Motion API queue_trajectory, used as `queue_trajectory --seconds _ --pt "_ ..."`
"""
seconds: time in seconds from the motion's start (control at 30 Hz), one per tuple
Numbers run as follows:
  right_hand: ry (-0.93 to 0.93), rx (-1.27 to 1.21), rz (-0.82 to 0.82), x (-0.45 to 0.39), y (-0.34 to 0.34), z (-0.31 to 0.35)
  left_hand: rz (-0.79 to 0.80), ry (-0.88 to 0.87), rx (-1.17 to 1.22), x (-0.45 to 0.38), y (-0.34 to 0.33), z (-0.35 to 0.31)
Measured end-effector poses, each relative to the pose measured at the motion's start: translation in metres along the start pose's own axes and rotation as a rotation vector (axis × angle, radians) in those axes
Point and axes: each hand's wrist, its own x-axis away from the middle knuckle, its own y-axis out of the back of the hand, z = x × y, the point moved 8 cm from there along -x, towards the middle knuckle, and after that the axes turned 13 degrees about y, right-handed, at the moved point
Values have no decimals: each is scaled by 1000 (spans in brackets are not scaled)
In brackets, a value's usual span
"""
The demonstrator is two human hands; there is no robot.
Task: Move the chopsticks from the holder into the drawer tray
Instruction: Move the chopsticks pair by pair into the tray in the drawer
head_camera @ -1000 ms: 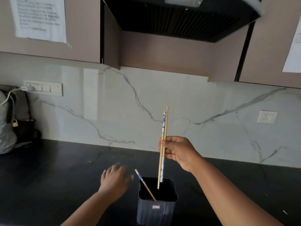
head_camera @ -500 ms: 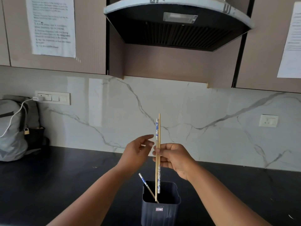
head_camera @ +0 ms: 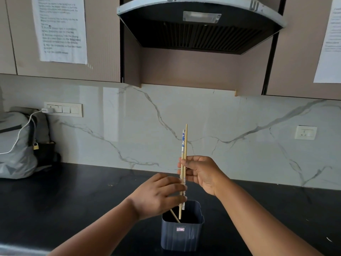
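A dark blue square holder (head_camera: 182,235) stands on the black counter near the front. My right hand (head_camera: 202,174) grips two upright chopsticks (head_camera: 184,145), one plain wood and one with a blue-and-white pattern, above the holder. Their lower tips hang just inside the holder's mouth. My left hand (head_camera: 158,194) pinches the lower part of the same two chopsticks just above the rim. A third chopstick (head_camera: 174,216) leans inside the holder, mostly hidden behind my left hand. No drawer or tray is in view.
A grey backpack (head_camera: 16,145) with a white charging cable sits on the black counter (head_camera: 73,196) at far left. A marble backsplash runs behind, with a range hood (head_camera: 201,24) and cabinets overhead. A wall socket (head_camera: 305,133) is at right.
My left hand dropped from beside my right hand's fingertips to the lower part of the two chopsticks and took hold of them. My right hand stayed nearly still.
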Motion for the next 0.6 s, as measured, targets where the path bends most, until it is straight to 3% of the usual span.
queue_trajectory --seconds 0.17,0.23,0.3,0.37,0.4,0.47,0.6 --pt "-27 -49 8 2 -1 0 -24 -56 62 -20 19 -8" --pt "-31 -58 -6 3 2 -1 -51 27 143 -33 31 0" --pt "-15 -81 -34 3 7 0 -129 415 375 -53 48 36" --pt "7 -98 -55 3 9 3 -143 970 799 -59 49 83" --pt "17 -102 -54 4 9 5 -113 1150 996 -61 44 97" --pt "30 -119 -34 5 5 7 -13 1330 1186 -65 35 114" --pt "29 -148 12 8 -8 6 111 1460 1211 -58 12 116"
